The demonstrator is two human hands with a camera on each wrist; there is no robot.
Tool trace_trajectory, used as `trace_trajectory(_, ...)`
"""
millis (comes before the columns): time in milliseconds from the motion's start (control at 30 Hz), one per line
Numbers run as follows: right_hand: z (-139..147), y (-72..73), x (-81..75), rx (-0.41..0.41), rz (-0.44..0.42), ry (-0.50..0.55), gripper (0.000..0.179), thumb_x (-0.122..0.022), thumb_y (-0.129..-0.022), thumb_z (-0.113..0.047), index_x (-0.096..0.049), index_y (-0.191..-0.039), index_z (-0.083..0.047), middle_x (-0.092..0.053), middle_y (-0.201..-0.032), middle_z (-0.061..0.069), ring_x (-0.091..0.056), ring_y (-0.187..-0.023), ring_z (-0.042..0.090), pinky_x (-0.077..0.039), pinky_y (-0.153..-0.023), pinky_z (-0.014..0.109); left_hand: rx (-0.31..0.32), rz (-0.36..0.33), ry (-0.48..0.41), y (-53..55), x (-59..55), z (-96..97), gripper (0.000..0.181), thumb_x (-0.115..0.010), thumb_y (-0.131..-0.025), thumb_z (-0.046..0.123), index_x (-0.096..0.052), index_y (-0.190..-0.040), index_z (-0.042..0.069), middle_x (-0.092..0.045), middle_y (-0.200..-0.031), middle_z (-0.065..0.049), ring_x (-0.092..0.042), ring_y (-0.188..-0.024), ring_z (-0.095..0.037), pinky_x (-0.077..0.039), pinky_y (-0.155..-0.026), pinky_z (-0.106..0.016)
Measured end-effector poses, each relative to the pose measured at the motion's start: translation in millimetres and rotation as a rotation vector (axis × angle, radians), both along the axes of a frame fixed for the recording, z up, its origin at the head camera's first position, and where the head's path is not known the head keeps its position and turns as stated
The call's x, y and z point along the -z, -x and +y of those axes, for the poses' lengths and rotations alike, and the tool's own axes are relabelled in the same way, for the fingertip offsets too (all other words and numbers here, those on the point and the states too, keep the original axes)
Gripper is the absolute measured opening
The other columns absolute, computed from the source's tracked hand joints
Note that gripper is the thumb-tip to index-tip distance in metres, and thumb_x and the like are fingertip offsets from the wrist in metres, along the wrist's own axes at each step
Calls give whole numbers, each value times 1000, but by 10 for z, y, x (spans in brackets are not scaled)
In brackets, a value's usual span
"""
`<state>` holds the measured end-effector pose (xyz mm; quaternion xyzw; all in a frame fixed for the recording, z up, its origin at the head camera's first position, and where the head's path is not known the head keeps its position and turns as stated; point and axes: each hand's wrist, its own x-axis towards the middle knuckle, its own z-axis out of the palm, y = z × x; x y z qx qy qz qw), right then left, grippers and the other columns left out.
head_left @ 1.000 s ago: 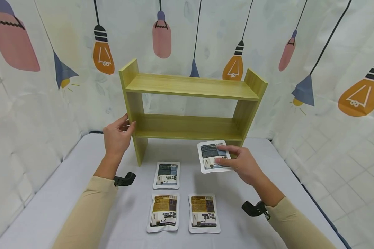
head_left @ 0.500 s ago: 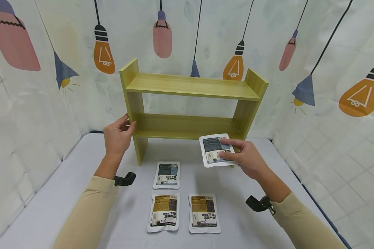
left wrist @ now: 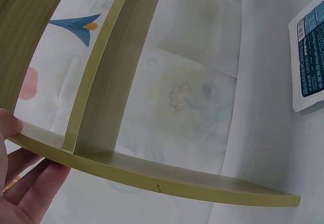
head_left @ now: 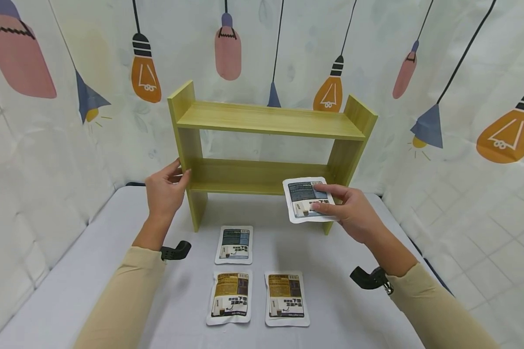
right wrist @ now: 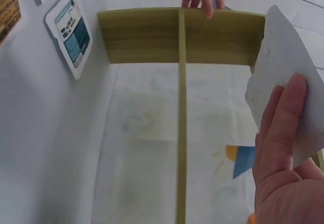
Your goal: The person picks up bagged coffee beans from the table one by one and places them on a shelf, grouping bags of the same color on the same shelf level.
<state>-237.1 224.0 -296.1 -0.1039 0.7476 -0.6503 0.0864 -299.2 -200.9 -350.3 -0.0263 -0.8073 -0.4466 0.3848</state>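
My left hand (head_left: 165, 191) grips the front edge of the left side panel of a yellow-green wooden shelf (head_left: 270, 118), thumb on the inner side and fingers outside. In the left wrist view the fingers (left wrist: 43, 188) show on the panel's outer face. With its thumb and fingers my right hand (head_left: 353, 211) pinches a white-edged pouch (head_left: 303, 194) with a dark blue label, raised in front of the lower board's right part. The pouch's plain white back (right wrist: 288, 67) shows in the right wrist view. Whether the pouch touches the shelf, I cannot tell.
On the white-covered table (head_left: 174, 310) lie a blue-labelled pouch (head_left: 234, 245) and two brown-labelled pouches, a left one (head_left: 230, 296) and a right one (head_left: 286, 298). A printed curtain (head_left: 262, 53) hangs close behind the shelf.
My right hand has carried the blue-labelled pouch up and slightly right, from above the table to the height of the lower board. The left hand keeps its grip on the shelf.
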Motion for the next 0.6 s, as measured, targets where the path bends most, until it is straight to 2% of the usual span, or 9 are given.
trace_trajectory(233, 23, 5, -118, -1, 4, 38, 59, -75, -91, -4, -56, -147, -8, -49, -137, 11, -70, -103, 17, -59, -86, 23, -4, -4, 5, -1, -7, 10, 41, -69, -97, 21, -66, -138, 17, -75, -121, -14, -77, -99, -32, -59, -79, -20)
trace_trajectory(433, 43, 13, -206, -1, 22, 59, 56, -73, -92, -3, -58, -146, -9, -49, -136, 9, -69, -103, 16, -59, -85, 21, 1, 5, 2, 0, 4, 10, 41, -69, -97, 20, -66, -137, 16, -76, -119, -15, -77, -96, -32, -52, -73, -6)
trace_trajectory(600, 43, 24, -277, -10, 28, 86, 52, -72, -93, -3, -62, -143, -12, -51, -135, 9, -70, -103, 16, -59, -85, 21, 0, 6, -3, -7, 3, 6, 41, -69, -97, 20, -66, -138, 16, -75, -120, -15, -77, -97, -32, -51, -74, -5)
